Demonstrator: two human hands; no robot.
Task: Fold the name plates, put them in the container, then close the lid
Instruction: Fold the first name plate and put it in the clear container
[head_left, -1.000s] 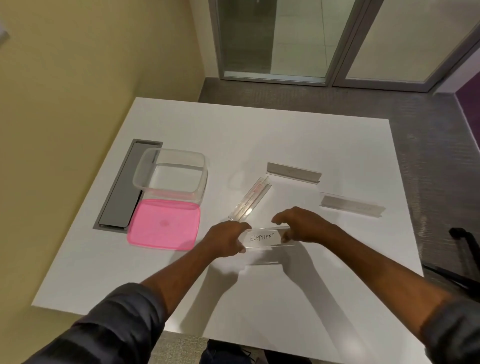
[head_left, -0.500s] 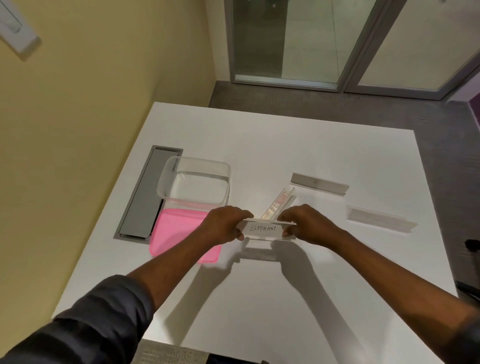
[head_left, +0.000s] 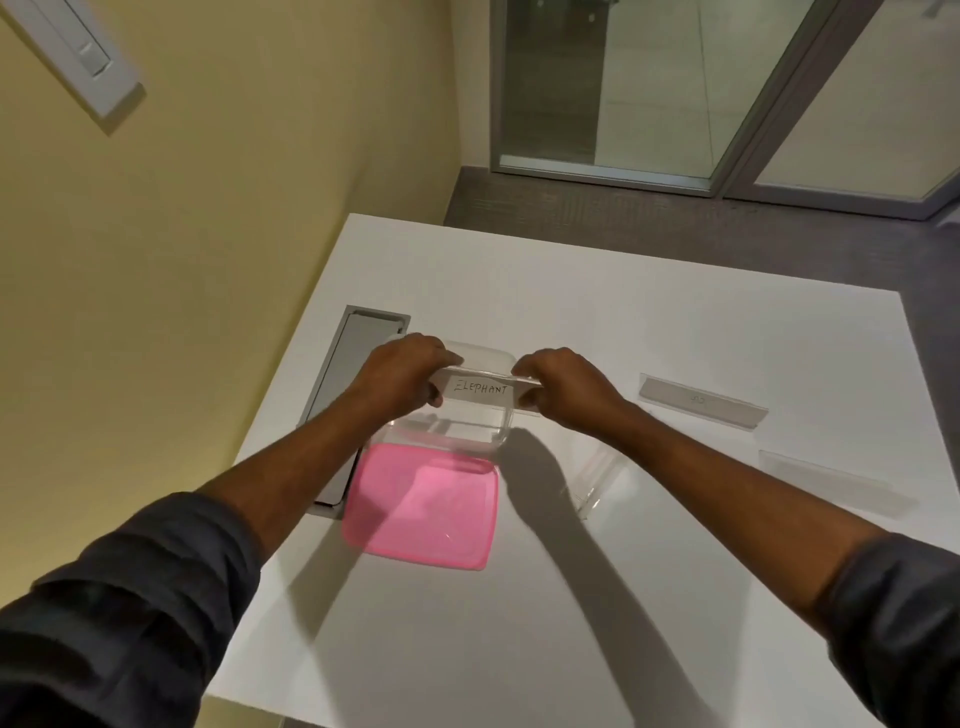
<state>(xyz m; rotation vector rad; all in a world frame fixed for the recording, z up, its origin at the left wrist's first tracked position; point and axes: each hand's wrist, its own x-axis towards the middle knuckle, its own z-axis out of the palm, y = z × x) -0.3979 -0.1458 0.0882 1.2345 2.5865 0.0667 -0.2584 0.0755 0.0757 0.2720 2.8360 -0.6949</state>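
While both hands (head_left: 410, 376) (head_left: 558, 387) grip the ELEPHANT plate (head_left: 480, 389) over the container (head_left: 498, 431) at centre frame, three plates and the lid (head_left: 421, 506) await.

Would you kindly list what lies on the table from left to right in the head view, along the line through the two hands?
Grey floor-box cover → left hand → ELEPHANT name plate → right hand → far name plate.

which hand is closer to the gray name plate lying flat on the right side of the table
The right hand. It grips the right end of the white ELEPHANT name plate, a gap left of the gray name plate. The left hand holds the far end.
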